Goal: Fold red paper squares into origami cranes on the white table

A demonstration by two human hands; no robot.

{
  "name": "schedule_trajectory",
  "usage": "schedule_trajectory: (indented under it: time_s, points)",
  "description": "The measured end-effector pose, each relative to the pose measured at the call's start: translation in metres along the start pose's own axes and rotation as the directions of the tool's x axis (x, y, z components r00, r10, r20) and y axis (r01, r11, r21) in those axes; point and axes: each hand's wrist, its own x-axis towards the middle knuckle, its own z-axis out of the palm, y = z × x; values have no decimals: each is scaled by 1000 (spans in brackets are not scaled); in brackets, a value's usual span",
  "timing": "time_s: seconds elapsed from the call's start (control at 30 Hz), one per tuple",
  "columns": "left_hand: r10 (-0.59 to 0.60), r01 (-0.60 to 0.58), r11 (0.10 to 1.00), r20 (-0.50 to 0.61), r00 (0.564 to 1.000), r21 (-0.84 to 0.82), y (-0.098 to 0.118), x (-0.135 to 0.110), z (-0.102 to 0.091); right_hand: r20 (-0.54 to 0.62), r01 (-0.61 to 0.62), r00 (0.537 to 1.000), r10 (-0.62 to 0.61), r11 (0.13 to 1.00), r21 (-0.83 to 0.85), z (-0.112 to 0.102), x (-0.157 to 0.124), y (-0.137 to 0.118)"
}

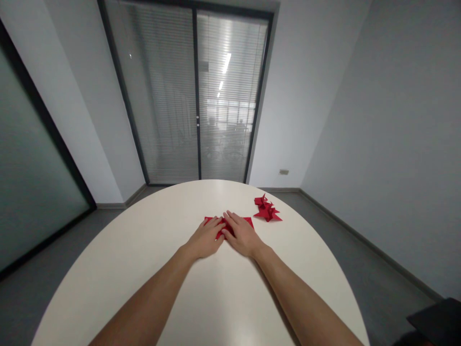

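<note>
A red sheet of paper (248, 221) lies flat on the white round table (216, 307), with much of it hidden under my hands. My left hand (207, 239) rests on its left part, fingers stretched out over it. On the right part lies my right hand (242, 235), its fingers extended and pressing flat near the middle. Between the two hands a strip of red shows, perhaps with a fold, too small to make out. Neither hand grips the paper.
Several folded red paper pieces (267, 211) with pointed tips sit in a cluster to the right of my right hand. Behind the table's far edge stands a glass door with blinds (173, 105). A dark object (437, 322) shows at the lower right.
</note>
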Motion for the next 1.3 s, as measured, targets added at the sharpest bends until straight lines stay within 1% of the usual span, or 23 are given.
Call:
schedule_trajectory:
  time_s: [0.03,0.1,0.2,0.27,0.4,0.57,0.73,0.8,0.87,0.9,0.93,1.0,1.03,1.1,1.17,1.23,1.3]
  points:
    - [11,-11,1000,4,1000,-7,0,0,1,58,-43,997,43,999,0,3,0,0]
    - [7,-7,1000,12,1000,0,-2,2,2,126,-120,985,122,993,-20,5,-1,3]
    - [-47,46,997,15,999,57,-3,4,6,151,-183,970,189,982,-56,4,-2,6]
    - [-113,111,988,13,993,105,-2,4,8,156,-202,965,211,977,-73,2,-2,7]
    - [-258,255,952,-6,966,169,2,4,9,155,-210,963,221,974,-85,2,-2,5]
    - [-400,412,896,-101,911,167,1,4,10,154,-214,962,224,974,-80,3,-1,5]
    - [-487,503,850,-130,864,154,-5,5,8,161,-211,962,221,975,-72,2,-1,6]
    - [-513,537,830,-168,841,151,-9,5,7,160,-211,962,220,975,-68,3,-1,6]
    - [-511,551,820,-233,827,157,-12,4,6,158,-212,963,220,975,-65,3,-1,6]
    - [-486,537,828,-270,831,162,-12,4,4,159,-213,962,220,975,-65,3,-1,6]
    - [-443,504,847,-303,844,167,-12,5,3,160,-214,962,221,975,-65,3,-1,6]
    - [-318,385,909,-333,888,159,-8,5,1,162,-216,961,224,974,-68,2,-1,5]
    - [-253,310,941,-324,911,138,-5,6,0,163,-216,961,225,974,-71,2,-1,5]
    - [-141,162,985,-251,958,64,3,6,1,162,-213,961,223,974,-76,2,-1,4]
    - [-48,49,999,-153,987,-2,8,6,4,157,-208,963,219,975,-81,2,-1,4]
    - [-8,7,1000,-67,998,-22,10,5,7,153,-207,964,218,975,-83,3,-1,5]
    - [-12,12,1000,-19,1000,-12,9,4,9,149,-209,964,219,975,-81,4,-1,5]
